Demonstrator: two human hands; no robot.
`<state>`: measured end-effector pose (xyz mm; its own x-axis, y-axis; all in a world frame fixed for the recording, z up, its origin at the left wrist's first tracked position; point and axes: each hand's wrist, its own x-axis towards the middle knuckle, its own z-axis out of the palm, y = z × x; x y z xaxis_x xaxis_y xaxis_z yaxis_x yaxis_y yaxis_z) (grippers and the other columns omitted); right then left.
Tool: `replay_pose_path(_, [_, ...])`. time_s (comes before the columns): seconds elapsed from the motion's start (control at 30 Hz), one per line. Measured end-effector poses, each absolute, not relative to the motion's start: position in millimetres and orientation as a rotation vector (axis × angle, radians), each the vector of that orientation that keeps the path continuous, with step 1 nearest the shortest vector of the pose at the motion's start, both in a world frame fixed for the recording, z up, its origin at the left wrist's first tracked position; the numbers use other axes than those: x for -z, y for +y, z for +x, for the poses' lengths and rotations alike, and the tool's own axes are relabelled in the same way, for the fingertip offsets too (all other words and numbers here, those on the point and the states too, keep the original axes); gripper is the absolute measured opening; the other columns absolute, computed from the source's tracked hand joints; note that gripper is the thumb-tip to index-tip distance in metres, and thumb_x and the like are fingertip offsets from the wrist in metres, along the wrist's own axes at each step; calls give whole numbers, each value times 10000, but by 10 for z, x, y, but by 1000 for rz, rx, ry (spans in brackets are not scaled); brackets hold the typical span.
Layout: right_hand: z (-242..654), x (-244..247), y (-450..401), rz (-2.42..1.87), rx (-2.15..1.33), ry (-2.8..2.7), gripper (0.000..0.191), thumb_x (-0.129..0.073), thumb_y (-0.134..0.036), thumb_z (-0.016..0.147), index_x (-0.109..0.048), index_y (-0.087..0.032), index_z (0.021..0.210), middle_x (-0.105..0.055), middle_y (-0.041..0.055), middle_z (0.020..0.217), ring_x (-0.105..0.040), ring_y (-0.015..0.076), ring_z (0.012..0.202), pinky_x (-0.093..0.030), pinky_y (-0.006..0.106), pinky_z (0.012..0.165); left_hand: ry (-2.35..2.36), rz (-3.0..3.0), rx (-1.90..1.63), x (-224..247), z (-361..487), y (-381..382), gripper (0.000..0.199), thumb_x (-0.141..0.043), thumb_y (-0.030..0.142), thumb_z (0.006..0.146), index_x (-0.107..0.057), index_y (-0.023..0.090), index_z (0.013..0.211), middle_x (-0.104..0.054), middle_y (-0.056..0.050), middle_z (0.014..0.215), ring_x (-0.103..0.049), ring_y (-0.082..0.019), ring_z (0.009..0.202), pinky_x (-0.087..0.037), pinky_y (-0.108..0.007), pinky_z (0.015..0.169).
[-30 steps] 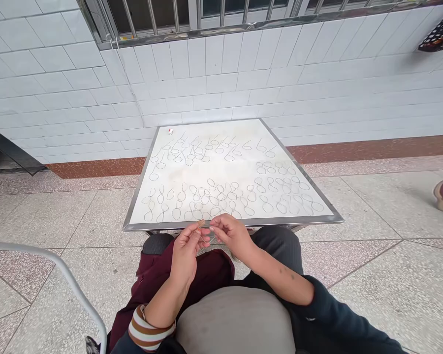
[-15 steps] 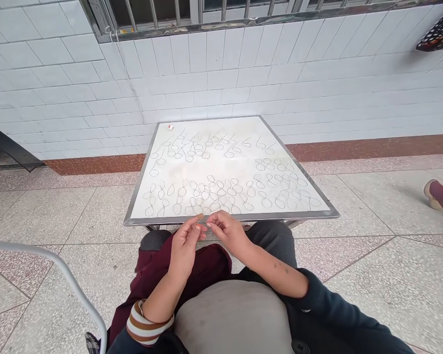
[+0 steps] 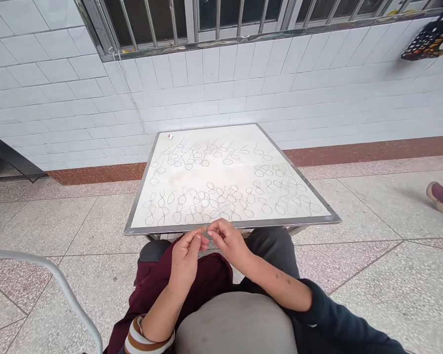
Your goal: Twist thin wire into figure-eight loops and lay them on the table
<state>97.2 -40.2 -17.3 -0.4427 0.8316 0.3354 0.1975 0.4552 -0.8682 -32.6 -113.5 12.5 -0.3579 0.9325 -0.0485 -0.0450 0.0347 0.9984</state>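
Close together at the near edge of the white table (image 3: pixel 221 175), my left hand (image 3: pixel 187 247) and my right hand (image 3: pixel 229 242) are both pinched. A thin wire loop (image 3: pixel 211 242), faint and partly hidden by the fingers, hangs between them. My left fingertips also pinch a small orange piece (image 3: pixel 204 228), too small to make out. On the tabletop lie several thin dark wire loops, some rounded near the front edge and others with straight tails farther back. A small red and white item (image 3: pixel 170 137) sits at the far left corner.
A white tiled wall (image 3: pixel 192 101) with a barred window stands behind the table. A grey curved rail (image 3: pixel 59 275) is at the left. A person's shoe (image 3: pixel 442 196) shows at the right, below a hanging patterned bag (image 3: pixel 428 42).
The view has tilted up slightly, so the table and hands appear lower. My hands remain together, with the fingers slightly shifted around the wire.
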Motion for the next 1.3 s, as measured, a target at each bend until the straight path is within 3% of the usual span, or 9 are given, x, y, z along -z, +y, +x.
replay_pose_path(0.43, [995, 125, -456, -844, -1009, -1879, 32, -549, -213, 881, -551, -207, 850, -581, 4, 749, -550, 137, 688, -473, 269, 646, 1583, 1123, -1451, -160, -305, -1164, 273, -588, 314, 852, -742, 213, 1054, -668, -24, 728, -589, -156, 638, -480, -286, 685])
replay_pose_path(0.9, [974, 123, -468, -820, -1195, -1846, 96, -524, -288, 915, -519, -225, 842, -588, -24, 681, -566, 117, 541, -488, 270, 569, 1620, 1062, -1463, -105, -301, -1123, 262, -664, 345, 809, -763, 225, 1020, -715, -44, 770, -593, -171, 639, -464, -282, 657])
replay_pose_path(1.3, [944, 140, -467, -774, -1372, -1731, 112, -543, -328, 901, -543, -217, 887, -578, -13, 743, -568, 101, 546, -507, 242, 515, 1639, 1098, -1473, -112, -337, -1127, 267, -631, 413, 832, -767, 244, 988, -718, -55, 895, -611, -173, 689, -509, -280, 639])
